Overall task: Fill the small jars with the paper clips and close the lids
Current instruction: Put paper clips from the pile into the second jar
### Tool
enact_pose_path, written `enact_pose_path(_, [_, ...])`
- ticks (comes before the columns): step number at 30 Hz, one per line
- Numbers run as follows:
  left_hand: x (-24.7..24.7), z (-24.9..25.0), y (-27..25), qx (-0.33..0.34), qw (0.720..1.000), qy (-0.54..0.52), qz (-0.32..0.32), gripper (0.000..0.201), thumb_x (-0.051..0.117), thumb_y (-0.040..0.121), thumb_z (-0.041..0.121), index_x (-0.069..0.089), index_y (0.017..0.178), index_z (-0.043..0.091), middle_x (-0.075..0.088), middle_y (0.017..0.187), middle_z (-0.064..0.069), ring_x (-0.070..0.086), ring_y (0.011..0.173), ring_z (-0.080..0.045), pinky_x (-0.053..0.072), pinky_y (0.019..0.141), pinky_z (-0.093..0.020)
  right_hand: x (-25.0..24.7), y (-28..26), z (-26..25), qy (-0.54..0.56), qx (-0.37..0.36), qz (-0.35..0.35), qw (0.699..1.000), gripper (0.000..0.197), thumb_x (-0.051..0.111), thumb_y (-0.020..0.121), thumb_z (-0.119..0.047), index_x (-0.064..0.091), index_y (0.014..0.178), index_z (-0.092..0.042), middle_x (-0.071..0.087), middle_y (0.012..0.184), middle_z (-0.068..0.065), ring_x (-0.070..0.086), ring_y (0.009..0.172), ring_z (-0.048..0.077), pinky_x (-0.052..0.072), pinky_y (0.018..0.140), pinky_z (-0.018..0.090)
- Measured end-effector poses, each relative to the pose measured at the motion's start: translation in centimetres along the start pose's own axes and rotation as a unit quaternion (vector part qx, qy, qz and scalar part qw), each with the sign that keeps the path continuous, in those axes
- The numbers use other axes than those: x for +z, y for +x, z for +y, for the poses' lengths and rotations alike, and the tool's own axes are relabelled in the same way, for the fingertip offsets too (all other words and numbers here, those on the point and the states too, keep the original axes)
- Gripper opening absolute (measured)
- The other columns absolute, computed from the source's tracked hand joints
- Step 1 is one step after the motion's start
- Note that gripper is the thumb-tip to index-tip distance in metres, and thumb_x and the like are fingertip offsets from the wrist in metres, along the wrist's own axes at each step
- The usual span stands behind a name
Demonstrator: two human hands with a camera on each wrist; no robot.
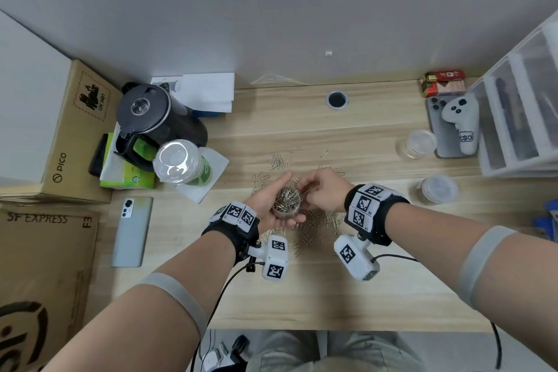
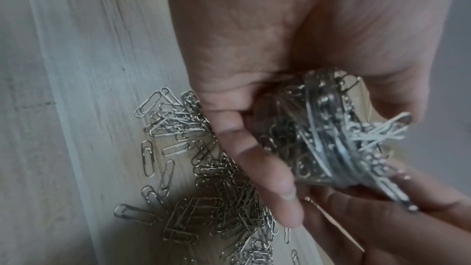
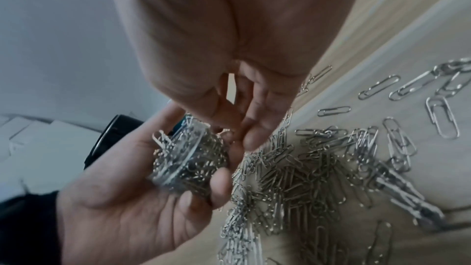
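Note:
My left hand (image 1: 280, 190) grips a small clear lidless jar (image 1: 287, 202) above the desk, tilted and heaped with silver paper clips over its rim. In the left wrist view the fingers (image 2: 265, 160) curl round the jar (image 2: 313, 138). My right hand (image 1: 302, 187) is at the jar's mouth, thumb and fingers pinching paper clips (image 3: 224, 134) there. A pile of loose paper clips (image 1: 317, 220) lies on the desk under both hands, with more scattered behind (image 1: 277, 160). Two lidded jars stand at the right: a clear one (image 1: 421, 143) and one holding clips (image 1: 439, 190).
A black kettle (image 1: 154, 118) and a dome-lidded plastic cup (image 1: 181, 163) stand at the left, with a phone (image 1: 133, 229) and cardboard boxes (image 1: 75, 130) nearby. At the right are a white controller on a phone (image 1: 462, 124) and a plastic drawer unit (image 1: 525, 118).

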State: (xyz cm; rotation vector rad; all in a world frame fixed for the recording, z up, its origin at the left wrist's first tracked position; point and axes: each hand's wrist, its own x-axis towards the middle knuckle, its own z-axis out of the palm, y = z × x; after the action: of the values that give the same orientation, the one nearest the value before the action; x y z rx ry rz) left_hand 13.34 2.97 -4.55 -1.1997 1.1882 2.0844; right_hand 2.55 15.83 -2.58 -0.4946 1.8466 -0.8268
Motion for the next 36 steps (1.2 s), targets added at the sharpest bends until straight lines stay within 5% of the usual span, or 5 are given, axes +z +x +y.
enact_pose_path(11, [0.2, -0.2, 0.2, 0.003, 1.000, 0.010, 0.019, 0.060, 0.054, 0.091, 0.065, 0.062, 0.124, 0.015, 0.073, 0.094, -0.011, 0.071, 0.069, -0.026, 0.056, 0.050, -0.026, -0.3, -0.6, -0.8, -0.002, -0.070, 0.019, 0.997, 0.029, 0.059, 0.082, 0.008, 0.073, 0.095, -0.014, 0.067, 0.080, -0.004, 0.066, 0.073, 0.012, 0.051, 0.065, 0.011])
enact_pose_path(18, [0.5, -0.1, 0.2, 0.006, 1.000, -0.006, 0.000, 0.058, 0.045, 0.099, 0.057, 0.065, 0.116, 0.005, 0.071, 0.087, -0.015, 0.070, 0.065, -0.025, 0.056, 0.047, -0.025, 1.0, -1.0, -1.8, 0.010, -0.113, 0.005, 0.994, 0.040, 0.054, 0.077, 0.010, 0.070, 0.074, -0.027, 0.072, 0.083, -0.005, 0.071, 0.080, 0.020, 0.061, 0.074, 0.042])
enact_pose_path(22, [0.7, -0.2, 0.1, 0.022, 0.999, -0.040, -0.011, 0.036, 0.042, 0.105, 0.033, 0.064, 0.098, 0.006, 0.068, 0.075, -0.010, 0.068, 0.063, -0.021, 0.056, 0.051, -0.026, 1.6, -1.6, -2.7, 0.023, -0.134, -0.042, 0.990, 0.040, 0.043, 0.076, 0.015, 0.068, 0.086, -0.014, 0.069, 0.083, 0.000, 0.063, 0.070, 0.011, 0.047, 0.048, 0.012])
enact_pose_path(25, [1.0, 0.3, -0.1, 0.015, 1.000, -0.022, -0.006, 0.039, 0.042, 0.105, 0.036, 0.065, 0.104, 0.004, 0.070, 0.077, -0.013, 0.069, 0.062, -0.023, 0.056, 0.047, -0.025, 1.4, -1.0, -2.2, 0.057, -0.149, 0.036, 0.986, 0.048, 0.043, 0.073, 0.011, 0.064, 0.076, -0.031, 0.067, 0.079, -0.005, 0.065, 0.072, 0.017, 0.056, 0.052, 0.029])
enact_pose_path(36, [0.8, 0.3, 0.2, 0.024, 0.999, -0.038, -0.001, 0.032, 0.060, 0.095, 0.034, 0.064, 0.120, 0.013, 0.071, 0.092, -0.008, 0.069, 0.073, -0.020, 0.057, 0.055, -0.031, -0.7, -0.3, 0.0, -0.115, -0.170, -0.013, 0.979, 0.076, 0.095, 0.052, -0.027, 0.049, 0.113, -0.025, 0.057, 0.102, 0.001, 0.063, 0.079, 0.019, 0.055, 0.070, 0.031])
